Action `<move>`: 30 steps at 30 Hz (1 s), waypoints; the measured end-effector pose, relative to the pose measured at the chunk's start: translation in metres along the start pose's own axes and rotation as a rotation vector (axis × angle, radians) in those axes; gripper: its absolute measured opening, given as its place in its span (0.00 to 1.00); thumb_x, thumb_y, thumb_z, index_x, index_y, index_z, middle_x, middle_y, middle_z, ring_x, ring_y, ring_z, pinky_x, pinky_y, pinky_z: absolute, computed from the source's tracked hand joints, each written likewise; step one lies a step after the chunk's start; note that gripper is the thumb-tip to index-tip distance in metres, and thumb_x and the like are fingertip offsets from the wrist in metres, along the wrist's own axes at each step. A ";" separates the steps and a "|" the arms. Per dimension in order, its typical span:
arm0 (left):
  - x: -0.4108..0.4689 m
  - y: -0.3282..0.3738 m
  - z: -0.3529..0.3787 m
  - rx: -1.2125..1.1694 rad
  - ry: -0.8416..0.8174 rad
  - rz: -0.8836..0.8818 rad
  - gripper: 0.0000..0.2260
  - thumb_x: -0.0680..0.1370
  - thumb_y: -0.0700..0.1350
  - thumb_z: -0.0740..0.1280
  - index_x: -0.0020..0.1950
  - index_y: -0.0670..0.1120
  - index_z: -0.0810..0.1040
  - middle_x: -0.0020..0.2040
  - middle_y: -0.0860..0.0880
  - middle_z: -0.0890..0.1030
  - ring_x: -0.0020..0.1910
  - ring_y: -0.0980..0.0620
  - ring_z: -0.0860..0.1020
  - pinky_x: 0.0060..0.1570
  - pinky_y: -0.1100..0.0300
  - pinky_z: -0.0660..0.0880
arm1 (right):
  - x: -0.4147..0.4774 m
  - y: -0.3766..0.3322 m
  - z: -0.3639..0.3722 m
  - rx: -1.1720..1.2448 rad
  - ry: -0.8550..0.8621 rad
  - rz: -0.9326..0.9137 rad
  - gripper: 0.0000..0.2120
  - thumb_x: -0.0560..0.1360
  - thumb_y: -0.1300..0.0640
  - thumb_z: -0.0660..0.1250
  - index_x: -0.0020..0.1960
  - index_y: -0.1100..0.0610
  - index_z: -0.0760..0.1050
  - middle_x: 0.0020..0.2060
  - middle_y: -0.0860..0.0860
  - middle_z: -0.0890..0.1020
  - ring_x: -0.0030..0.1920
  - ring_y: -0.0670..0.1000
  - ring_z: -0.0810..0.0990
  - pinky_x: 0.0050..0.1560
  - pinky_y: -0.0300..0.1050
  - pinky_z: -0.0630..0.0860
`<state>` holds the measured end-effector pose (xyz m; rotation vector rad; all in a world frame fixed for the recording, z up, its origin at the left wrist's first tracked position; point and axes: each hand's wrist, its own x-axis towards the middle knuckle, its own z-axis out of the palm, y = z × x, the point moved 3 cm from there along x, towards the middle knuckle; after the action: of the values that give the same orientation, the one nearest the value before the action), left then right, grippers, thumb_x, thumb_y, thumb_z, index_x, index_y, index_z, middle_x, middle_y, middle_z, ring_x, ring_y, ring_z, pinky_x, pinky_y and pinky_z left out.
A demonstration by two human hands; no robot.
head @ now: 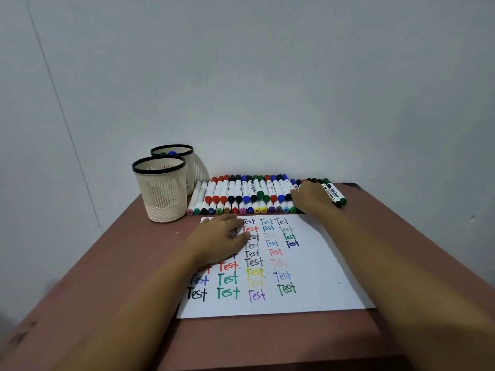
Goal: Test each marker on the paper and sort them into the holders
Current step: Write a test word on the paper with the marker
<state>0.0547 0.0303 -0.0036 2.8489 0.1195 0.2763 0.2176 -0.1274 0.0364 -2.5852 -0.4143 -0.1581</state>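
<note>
A white paper [316, 263] covered with the word "Test" in many colours lies on the brown table [112, 277]. My left hand [219, 238] rests flat on the paper's upper left part. Behind the paper lies a long row of markers [241, 194] with red, black, blue and green caps. My right hand [312, 196] lies over the right part of that row, fingers on the markers; whether it grips one is hidden. Two cream mesh holders stand at the back left: the near holder [160, 191] and the far holder [184, 159], which shows blue and green caps inside.
A pale wall rises right behind the markers and along the left. The table's right corner [353, 186] lies just beyond the last green markers [334, 195].
</note>
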 end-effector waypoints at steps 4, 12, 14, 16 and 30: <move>0.001 -0.002 0.001 -0.002 -0.019 0.007 0.29 0.74 0.64 0.52 0.71 0.51 0.67 0.73 0.50 0.64 0.71 0.52 0.63 0.69 0.48 0.62 | 0.005 -0.001 0.003 0.014 0.033 0.031 0.09 0.78 0.60 0.60 0.40 0.62 0.69 0.50 0.59 0.79 0.44 0.55 0.73 0.39 0.44 0.67; 0.000 0.000 -0.005 -0.004 0.023 0.001 0.31 0.72 0.65 0.49 0.69 0.51 0.69 0.69 0.52 0.69 0.65 0.53 0.69 0.66 0.46 0.65 | -0.009 -0.001 -0.014 0.350 0.258 0.089 0.09 0.80 0.60 0.56 0.51 0.65 0.70 0.48 0.61 0.76 0.44 0.56 0.73 0.39 0.45 0.65; 0.000 0.001 -0.009 0.003 0.086 0.002 0.29 0.74 0.64 0.51 0.69 0.50 0.70 0.67 0.51 0.71 0.64 0.53 0.71 0.65 0.49 0.67 | -0.022 -0.002 -0.020 0.465 0.294 0.063 0.06 0.79 0.59 0.57 0.49 0.62 0.68 0.44 0.57 0.75 0.42 0.54 0.73 0.34 0.44 0.65; -0.002 0.004 -0.013 -0.010 0.160 0.033 0.24 0.77 0.59 0.57 0.68 0.49 0.71 0.66 0.51 0.73 0.62 0.53 0.72 0.62 0.57 0.68 | -0.038 -0.002 -0.024 0.594 0.295 0.055 0.05 0.79 0.59 0.59 0.48 0.60 0.69 0.43 0.56 0.77 0.39 0.53 0.74 0.31 0.43 0.69; -0.018 0.040 -0.012 -0.114 0.253 0.227 0.16 0.81 0.45 0.58 0.68 0.43 0.67 0.56 0.48 0.74 0.51 0.52 0.70 0.54 0.60 0.67 | -0.117 -0.007 -0.016 1.392 -0.137 0.246 0.10 0.78 0.59 0.64 0.38 0.59 0.73 0.24 0.51 0.71 0.22 0.46 0.65 0.23 0.36 0.63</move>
<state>0.0372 -0.0065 0.0154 2.7024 -0.1652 0.6684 0.1042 -0.1597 0.0311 -1.2427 -0.1317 0.3056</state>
